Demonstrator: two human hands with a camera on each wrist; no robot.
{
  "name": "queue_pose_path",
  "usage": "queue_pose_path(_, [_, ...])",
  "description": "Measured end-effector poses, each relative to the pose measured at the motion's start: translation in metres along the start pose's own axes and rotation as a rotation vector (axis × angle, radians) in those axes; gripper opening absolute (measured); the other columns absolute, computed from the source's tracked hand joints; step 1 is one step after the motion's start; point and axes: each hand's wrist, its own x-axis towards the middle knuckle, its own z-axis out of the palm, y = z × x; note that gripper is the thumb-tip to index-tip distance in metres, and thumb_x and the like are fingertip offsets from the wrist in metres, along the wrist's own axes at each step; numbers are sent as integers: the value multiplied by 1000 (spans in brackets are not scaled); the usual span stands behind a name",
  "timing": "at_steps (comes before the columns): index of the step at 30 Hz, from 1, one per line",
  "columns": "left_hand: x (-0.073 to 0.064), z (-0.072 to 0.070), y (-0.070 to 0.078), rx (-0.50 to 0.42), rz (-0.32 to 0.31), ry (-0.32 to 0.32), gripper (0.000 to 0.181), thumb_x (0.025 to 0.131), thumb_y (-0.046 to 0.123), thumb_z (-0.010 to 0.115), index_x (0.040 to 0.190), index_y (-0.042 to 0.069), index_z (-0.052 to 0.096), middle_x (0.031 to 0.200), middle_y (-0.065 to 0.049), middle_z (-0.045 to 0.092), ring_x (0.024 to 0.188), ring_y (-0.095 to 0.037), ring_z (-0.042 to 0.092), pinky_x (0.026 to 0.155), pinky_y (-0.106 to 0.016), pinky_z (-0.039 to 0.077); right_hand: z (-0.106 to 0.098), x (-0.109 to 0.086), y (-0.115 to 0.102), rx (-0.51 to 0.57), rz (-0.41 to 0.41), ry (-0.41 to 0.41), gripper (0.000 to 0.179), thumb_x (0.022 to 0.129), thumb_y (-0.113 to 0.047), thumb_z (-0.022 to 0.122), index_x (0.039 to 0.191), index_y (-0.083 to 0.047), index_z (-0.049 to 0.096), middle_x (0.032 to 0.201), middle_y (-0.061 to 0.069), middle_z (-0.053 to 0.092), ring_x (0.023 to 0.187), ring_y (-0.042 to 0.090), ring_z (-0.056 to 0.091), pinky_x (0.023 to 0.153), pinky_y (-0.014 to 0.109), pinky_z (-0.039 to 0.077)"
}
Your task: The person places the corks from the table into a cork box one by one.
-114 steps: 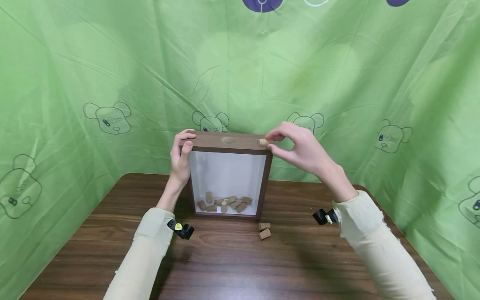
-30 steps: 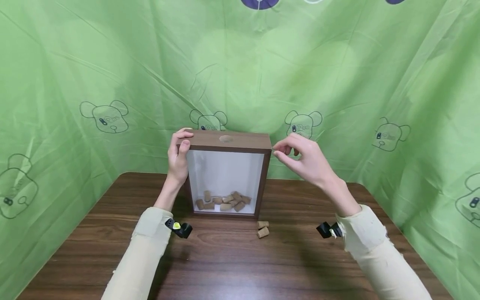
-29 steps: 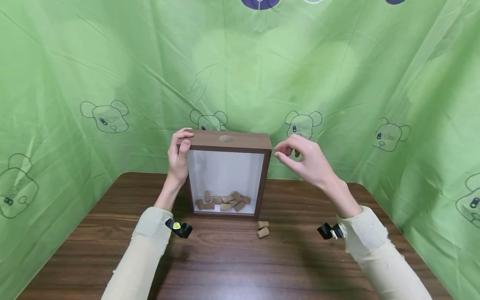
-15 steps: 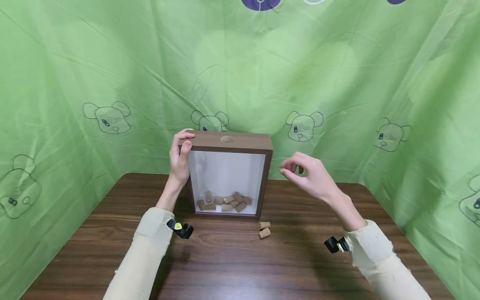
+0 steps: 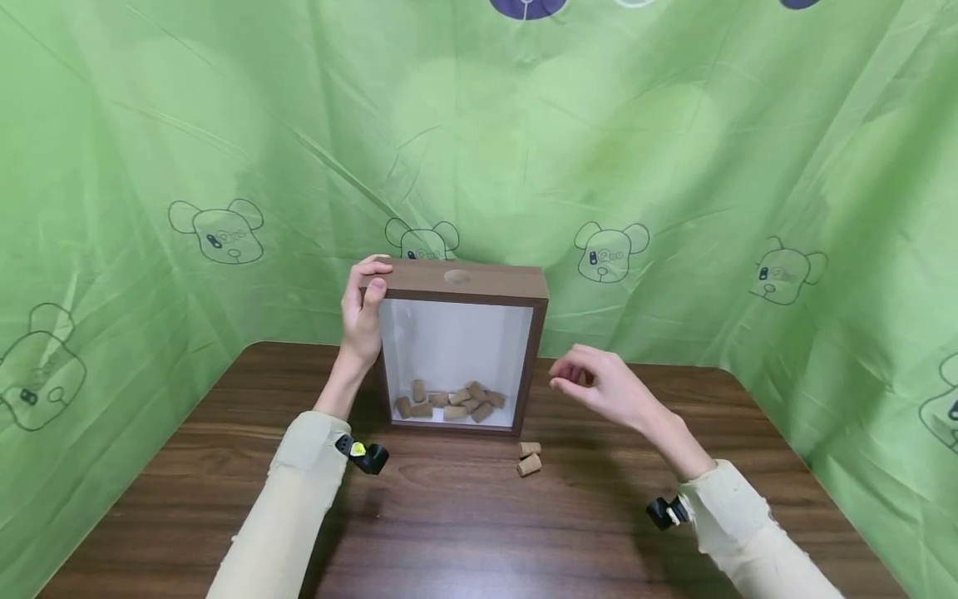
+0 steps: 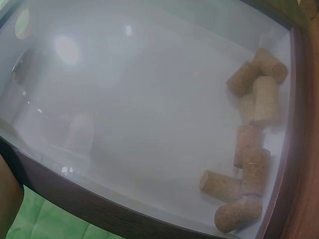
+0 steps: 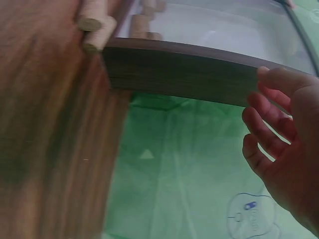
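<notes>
A brown-framed shadow box (image 5: 494, 285) with a clear front stands upright on the table, a round hole (image 5: 457, 276) in its top. My left hand (image 5: 362, 320) grips its upper left corner, thumb on the front edge and fingers over the top. Several wine corks (image 5: 454, 413) lie heaped along the bottom inside; the left wrist view shows these corks (image 6: 266, 102) behind the glare of the pane. To the right of the box, my right hand (image 5: 604, 385) hovers over the table with loosely bent fingers and nothing in them. Two loose corks (image 5: 529, 465) lie below it, by the box's front right corner.
The dark wood table (image 5: 449, 532) reaches back to a green curtain (image 5: 524, 150) with bear drawings, which surrounds it on three sides. Black wrist cameras hang from both sleeves. In the right wrist view, the box's side wall (image 7: 179, 72) stands close beyond the fingertips.
Earlier my right hand pinched a cork at the top right of the box; that cork has left the fingers. The hand has since dropped down beside the box. My left hand keeps its grip.
</notes>
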Motion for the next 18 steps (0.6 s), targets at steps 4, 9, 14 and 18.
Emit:
queue_pose_path(4, [0, -2, -4, 7, 13, 2, 47, 96, 34, 52, 116, -10, 53, 133, -11, 55, 126, -18, 48, 107, -32, 31, 16, -5, 9, 7, 13, -40, 8, 88, -20, 73, 96, -17, 71, 83, -14, 62, 73, 1, 57, 65, 29, 52])
queue_pose_path(9, [-1, -2, -3, 3, 1, 0, 43, 96, 27, 50, 116, -10, 53, 135, -18, 53, 127, -18, 47, 108, -32, 31, 32, -13, 17, 26, 5, -74, 8, 88, -19, 74, 95, -19, 70, 84, -15, 63, 73, -1, 57, 65, 26, 52])
queue_pose_path(14, [0, -2, -2, 0, -10, -1, 39, 95, 21, 48, 117, -11, 53, 137, -23, 51, 128, -18, 46, 108, -32, 30, 44, -18, 19, 55, -17, -148, 8, 89, -19, 73, 96, -16, 71, 85, -13, 64, 74, -1, 57, 67, 32, 54])
queue_pose_path(18, [0, -1, -3, 4, -4, 0, 40, 95, 23, 48, 117, -10, 53, 136, -21, 52, 127, -18, 47, 107, -32, 31, 52, -22, 21, 74, -28, -202, 7, 90, -18, 72, 97, -16, 72, 84, -11, 64, 74, 0, 57, 65, 30, 53])
